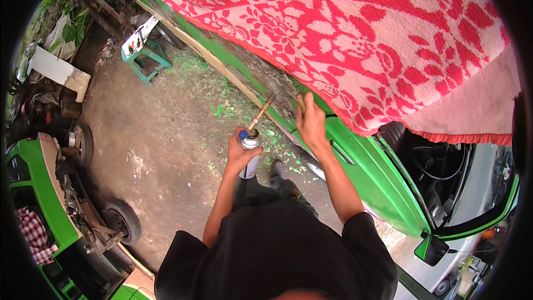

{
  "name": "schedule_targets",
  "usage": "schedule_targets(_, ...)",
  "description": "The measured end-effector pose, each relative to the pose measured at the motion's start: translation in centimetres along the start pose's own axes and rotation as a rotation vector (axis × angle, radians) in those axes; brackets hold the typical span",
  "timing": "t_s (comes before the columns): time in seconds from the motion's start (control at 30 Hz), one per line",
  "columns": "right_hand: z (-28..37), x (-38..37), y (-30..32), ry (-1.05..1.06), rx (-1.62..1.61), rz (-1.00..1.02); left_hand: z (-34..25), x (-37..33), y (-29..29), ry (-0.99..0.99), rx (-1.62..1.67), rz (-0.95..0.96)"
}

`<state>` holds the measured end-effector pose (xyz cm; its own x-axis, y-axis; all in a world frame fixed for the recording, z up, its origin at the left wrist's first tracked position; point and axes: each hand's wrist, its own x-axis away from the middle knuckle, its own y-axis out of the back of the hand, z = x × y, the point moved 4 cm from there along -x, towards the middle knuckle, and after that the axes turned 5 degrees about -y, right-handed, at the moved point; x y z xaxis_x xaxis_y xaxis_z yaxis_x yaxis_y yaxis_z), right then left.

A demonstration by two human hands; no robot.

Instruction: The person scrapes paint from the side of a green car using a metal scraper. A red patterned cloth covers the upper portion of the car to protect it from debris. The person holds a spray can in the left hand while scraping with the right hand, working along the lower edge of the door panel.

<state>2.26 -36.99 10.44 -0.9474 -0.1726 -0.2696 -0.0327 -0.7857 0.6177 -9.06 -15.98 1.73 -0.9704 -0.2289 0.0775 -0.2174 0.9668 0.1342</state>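
My left hand (237, 154) is closed round the canister of a gas blowtorch (251, 140), which has a blue knob and a brass-coloured tube. The tube's tip points up and right, close to the side of a green car (361, 172). Up against that car, my right hand (312, 123) is closed on a small tan tool (300, 100); its working end is hidden or too small to tell. Beside both hands runs a bare, grey-brown strip (272, 75) of bodywork between green-painted areas. No flame can be made out at the torch tip.
A red and pink flowered blanket (333, 39) drapes over the car. Green flakes (225, 108) litter the ground. At the far left stand a teal stool (145, 61) with things on it and a white panel (55, 69). Another green vehicle (33, 172) and a wheel (122, 221) lie left.
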Motion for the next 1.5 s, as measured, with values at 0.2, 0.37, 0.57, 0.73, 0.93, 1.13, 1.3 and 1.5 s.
schedule_targets(0.2,0.1,1.7,1.0,-0.019,0.026,-0.059,-0.2,0.0,-0.1,0.0,0.063,0.002)
schedule_targets(0.37,0.7,1.7,0.5,-0.064,0.065,-0.073,0.1,0.3,0.1,-0.019,0.063,0.02)
schedule_targets(0.57,-0.4,2.8,1.7,-0.155,-0.006,-0.034,0.6,0.0,0.0,-0.032,-0.05,0.038)
schedule_targets(0.73,-0.4,2.3,1.7,-0.093,-0.024,-0.055,0.8,-0.5,-0.3,-0.004,0.07,0.037)
schedule_targets(0.93,-0.9,1.8,2.7,-0.121,-0.024,0.001,1.0,-0.2,-0.1,0.015,0.124,0.015)
schedule_targets(1.13,-1.0,-0.1,1.5,-0.05,0.014,0.0,1.1,-0.3,0.0,0.036,0.013,0.017)
schedule_targets(1.3,0.6,-1.6,-1.6,-0.006,-0.037,0.002,0.0,-0.4,0.9,-0.002,-0.021,-0.034)
schedule_targets(1.5,-0.4,2.0,1.5,-0.193,-0.071,-0.075,0.6,-0.9,1.3,-0.004,-0.003,-0.008)
